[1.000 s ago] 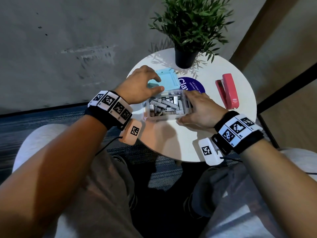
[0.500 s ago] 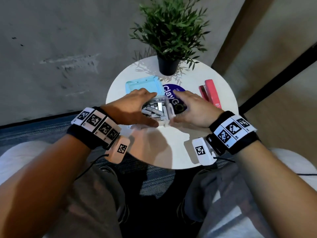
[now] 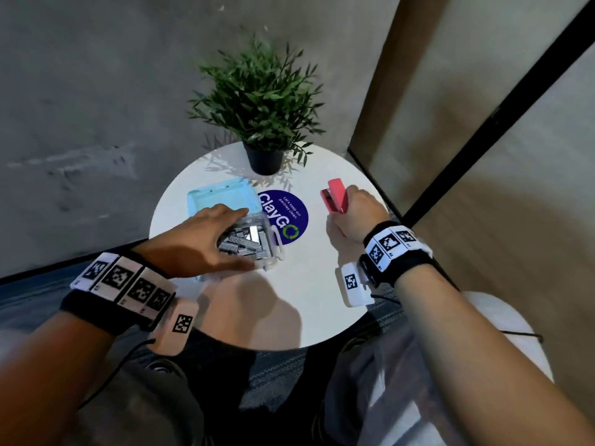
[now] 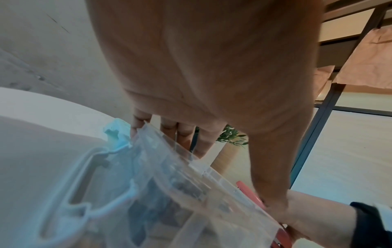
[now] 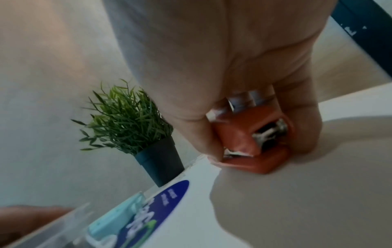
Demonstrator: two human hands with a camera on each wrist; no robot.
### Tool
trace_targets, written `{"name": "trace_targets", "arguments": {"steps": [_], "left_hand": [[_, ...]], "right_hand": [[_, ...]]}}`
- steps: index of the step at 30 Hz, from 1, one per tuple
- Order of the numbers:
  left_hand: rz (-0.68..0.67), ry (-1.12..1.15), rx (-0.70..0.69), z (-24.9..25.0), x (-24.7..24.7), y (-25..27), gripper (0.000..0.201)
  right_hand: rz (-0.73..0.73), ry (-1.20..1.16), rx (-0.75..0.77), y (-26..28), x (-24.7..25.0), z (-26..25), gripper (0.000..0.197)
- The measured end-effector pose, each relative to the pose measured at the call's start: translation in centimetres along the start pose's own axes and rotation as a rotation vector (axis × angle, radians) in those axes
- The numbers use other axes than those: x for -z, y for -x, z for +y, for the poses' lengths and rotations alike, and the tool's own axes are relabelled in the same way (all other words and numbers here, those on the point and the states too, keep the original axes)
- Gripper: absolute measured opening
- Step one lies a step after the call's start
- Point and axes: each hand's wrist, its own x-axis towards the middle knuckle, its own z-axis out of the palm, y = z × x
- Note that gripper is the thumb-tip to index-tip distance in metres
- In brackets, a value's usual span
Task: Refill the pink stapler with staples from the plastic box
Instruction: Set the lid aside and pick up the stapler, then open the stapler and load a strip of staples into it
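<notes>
A round white table (image 3: 306, 304) seen from above. On its left side sits a clear plastic box (image 3: 272, 244) full of metal staples (image 3: 244, 241), with its pale blue lid (image 3: 222, 196) lying open just beyond it. The left hand (image 3: 206, 241) lies across the box, fingers stretched nearly straight over the far rim and thumb along the near edge, holding nothing. On the right side, the right hand (image 3: 357, 212) grips the pink stapler (image 3: 336, 199), thumb and fingers curled around its near end; the stapler's base rests on the table. Between box and stapler is a round purple sticker (image 3: 288, 212). A small potted plant (image 3: 260, 104) stands at the far edge.
</notes>
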Motion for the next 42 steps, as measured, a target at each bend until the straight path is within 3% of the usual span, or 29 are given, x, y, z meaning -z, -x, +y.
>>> {"name": "trace_targets", "arguments": {"steps": [4, 8, 12, 16, 21, 28, 32, 36, 42], "left_hand": [[0.090, 0.087, -0.002, -0.1, -0.4, -0.3, 0.102], [0.178, 0.108, 0.007, 0.2, -0.7, -0.9, 0.098], [0.245, 0.151, -0.007, 0.9, -1.1, -1.1, 0.083], [0.319, 0.186, -0.143, 1.7, -1.0, -1.2, 0.060], [0.418, 0.219, -0.179, 2.9, -0.7, -1.2, 0.034], [0.490, 0.459, -0.196, 4.1, 0.2, -0.7, 0.010], [0.544, 0.590, -0.214, 4.0, 1.0, -0.6, 0.010], [0.619, 0.677, -0.248, 4.0, 2.0, -0.2, 0.010], [0.705, 0.789, -0.278, 4.0, 2.8, -0.4, 0.010]], "right_hand": [[-0.062, -0.164, 0.032, 0.2, 0.4, -1.2, 0.027], [-0.207, -0.403, 0.137, 1.5, 0.5, -2.9, 0.022], [-0.269, -0.423, 0.303, 2.4, -0.1, -3.9, 0.022], [-0.322, -0.496, 0.425, 2.9, -0.4, -5.0, 0.022], [-0.309, -0.538, 0.503, 3.5, -0.1, -5.7, 0.021], [-0.150, -0.668, 0.544, 4.5, 1.5, -6.3, 0.021], [-0.110, -0.903, 0.512, 4.7, 2.4, -6.4, 0.007], [-0.056, -1.193, 0.440, 4.6, 4.0, -5.9, 0.007], [-0.068, -1.352, 0.358, 3.6, 5.9, -3.4, 0.008]]}}
